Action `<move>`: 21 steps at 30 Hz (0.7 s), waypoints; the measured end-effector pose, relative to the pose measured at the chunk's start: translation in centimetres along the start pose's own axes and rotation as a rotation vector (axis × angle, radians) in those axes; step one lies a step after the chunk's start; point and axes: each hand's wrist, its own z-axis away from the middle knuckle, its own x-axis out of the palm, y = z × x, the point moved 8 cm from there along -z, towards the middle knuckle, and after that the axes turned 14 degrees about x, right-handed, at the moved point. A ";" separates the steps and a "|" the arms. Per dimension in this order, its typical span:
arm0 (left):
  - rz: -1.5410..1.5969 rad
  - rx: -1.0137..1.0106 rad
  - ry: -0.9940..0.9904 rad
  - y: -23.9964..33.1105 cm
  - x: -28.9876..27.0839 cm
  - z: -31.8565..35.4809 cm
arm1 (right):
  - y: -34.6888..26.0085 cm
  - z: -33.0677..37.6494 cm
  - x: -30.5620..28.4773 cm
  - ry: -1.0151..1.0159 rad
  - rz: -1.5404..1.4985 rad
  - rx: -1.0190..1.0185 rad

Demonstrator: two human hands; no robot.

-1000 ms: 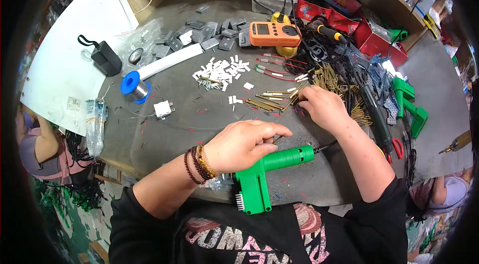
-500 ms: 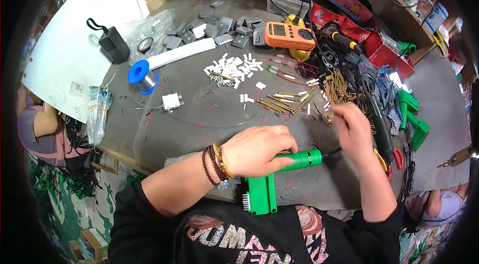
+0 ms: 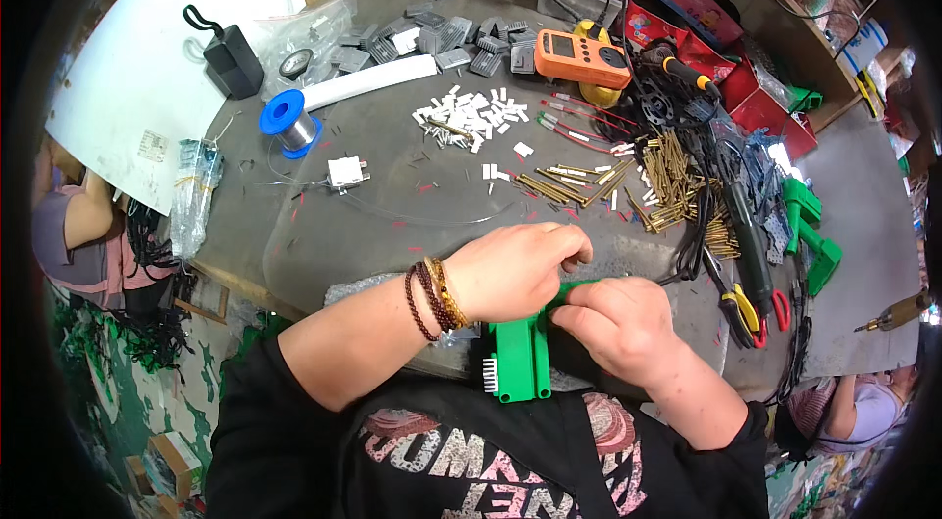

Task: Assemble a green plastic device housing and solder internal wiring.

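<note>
In front of my chest lies a green plastic tool housing (image 3: 520, 362), a flat body with a rounded part across its top and a white comb-like row at one side. My left hand (image 3: 515, 269), beaded bracelets at its wrist, is over the top with fingers curled; whatever they pinch is hidden. My right hand (image 3: 623, 323) has closed around the right end of the rounded part, thumb and forefinger pressed together beside it. Most of that part is covered by my hands. Beyond them lie brass rods (image 3: 554, 187) and white tube pieces (image 3: 471, 117).
A blue solder spool (image 3: 285, 112) and a white component (image 3: 345, 172) lie on the left. Grey blocks (image 3: 486, 63) and an orange meter (image 3: 581, 58) stand at the back. Yellow-handled pliers (image 3: 736, 308), a black tool (image 3: 751, 244) and green housings (image 3: 810, 234) are on the right.
My right hand has come down and left from beside the brass rods onto the green housing. My left hand has shifted up, its forefinger now raised off the rounded part.
</note>
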 end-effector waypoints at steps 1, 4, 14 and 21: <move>0.010 -0.018 -0.020 0.1 0.0 -0.1 | 0.0 0.1 0.0 -0.003 0.002 0.003; -0.009 -0.020 -0.055 -0.1 0.3 -0.2 | -1.0 0.5 -0.1 -0.007 0.037 -0.092; -0.047 0.014 -0.040 0.1 -0.1 0.2 | -0.3 2.7 0.2 0.057 -0.038 -0.093; -0.045 0.011 -0.031 -0.1 -0.1 0.4 | -0.9 2.6 0.1 0.120 -0.042 -0.093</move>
